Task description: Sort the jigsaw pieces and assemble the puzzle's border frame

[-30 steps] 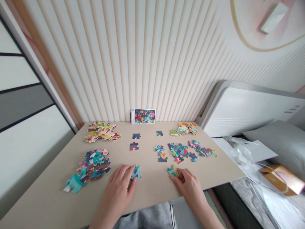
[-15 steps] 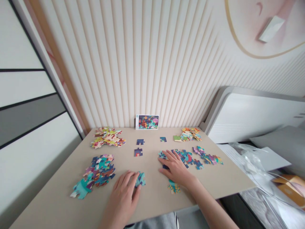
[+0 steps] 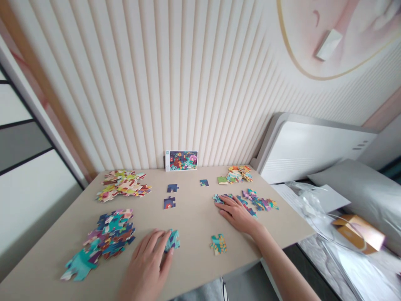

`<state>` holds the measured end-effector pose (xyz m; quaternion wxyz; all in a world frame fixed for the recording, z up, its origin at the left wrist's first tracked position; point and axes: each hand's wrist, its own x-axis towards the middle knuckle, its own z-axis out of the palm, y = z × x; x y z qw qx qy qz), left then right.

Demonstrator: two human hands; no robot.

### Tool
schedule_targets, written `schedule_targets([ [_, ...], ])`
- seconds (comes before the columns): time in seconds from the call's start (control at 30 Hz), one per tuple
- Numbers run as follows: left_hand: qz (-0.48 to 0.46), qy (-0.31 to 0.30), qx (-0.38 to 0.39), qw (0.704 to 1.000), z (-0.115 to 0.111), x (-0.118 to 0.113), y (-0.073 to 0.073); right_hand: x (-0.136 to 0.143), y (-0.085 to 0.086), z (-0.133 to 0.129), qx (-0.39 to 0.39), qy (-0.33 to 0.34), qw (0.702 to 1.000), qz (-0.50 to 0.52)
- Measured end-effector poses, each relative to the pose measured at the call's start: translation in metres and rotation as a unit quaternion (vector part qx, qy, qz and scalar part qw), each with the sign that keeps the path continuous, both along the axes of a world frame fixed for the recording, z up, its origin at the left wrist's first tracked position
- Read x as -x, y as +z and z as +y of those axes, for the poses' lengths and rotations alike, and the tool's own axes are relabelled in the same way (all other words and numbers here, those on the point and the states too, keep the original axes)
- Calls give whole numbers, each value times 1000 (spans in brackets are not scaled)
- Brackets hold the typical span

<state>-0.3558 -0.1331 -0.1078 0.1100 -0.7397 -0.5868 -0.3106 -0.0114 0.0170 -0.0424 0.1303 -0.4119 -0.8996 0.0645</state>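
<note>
My left hand (image 3: 148, 259) rests low on the table, its thumb and index finger around a teal-blue puzzle piece (image 3: 173, 240). The fingers partly cover that piece. My right hand (image 3: 235, 214) lies with fingers stretched over a group of dark blue and teal puzzle pieces (image 3: 217, 199), hiding much of it. Between the two hands, nearer the front edge, lies a teal puzzle piece with yellow leaves (image 3: 218, 244). Just right of my right hand is a cluster of purple and teal puzzle pieces (image 3: 263, 203).
A picture card (image 3: 181, 161) leans against the ribbed wall. Single pieces (image 3: 172, 188) lie mid-table. Piles stand at the back left (image 3: 123, 184), front left (image 3: 109, 232) and back right (image 3: 236, 174). Right of the table (image 3: 194, 221) is a bed with a pillow (image 3: 360, 186) and an orange box (image 3: 357, 234).
The view has turned to the right. My right hand has shifted away from the yellow-leaf piece, which now shows fully. My left hand stays by the same teal-blue piece.
</note>
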Motion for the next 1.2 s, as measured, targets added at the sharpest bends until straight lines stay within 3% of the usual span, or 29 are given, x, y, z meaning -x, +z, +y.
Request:
schedule_targets([
  [0.17,6,0,-16,1000,2,2,-2,-28,7,8,-46,-6,998,29],
  [0.3,11,-3,-32,999,4,3,-5,-104,1,29,-130,-185,968,107],
  [0.4,14,-5,-34,999,5,4,-6,-177,-14,42,-127,-294,942,104],
  [0.47,14,-3,-24,1000,4,3,-6,-215,-27,43,-80,-288,951,86],
  [0.57,9,1,-4,1000,2,1,-3,-248,-42,39,-41,-254,963,76],
  [0.73,-7,4,20,1000,-1,-2,5,-264,-50,36,-40,-250,966,49],
  [0.83,-10,8,26,1000,-2,-3,8,-266,-48,33,-77,-262,962,1],
  [1.03,-15,13,31,999,-3,-4,10,-266,-41,17,-165,-344,919,-98],
  [1.13,-19,16,33,999,-3,-5,10,-249,-30,10,-219,-408,885,-61],
  [1.2,-19,16,35,999,-3,-5,8,-218,-18,4,-257,-401,879,-1],
])
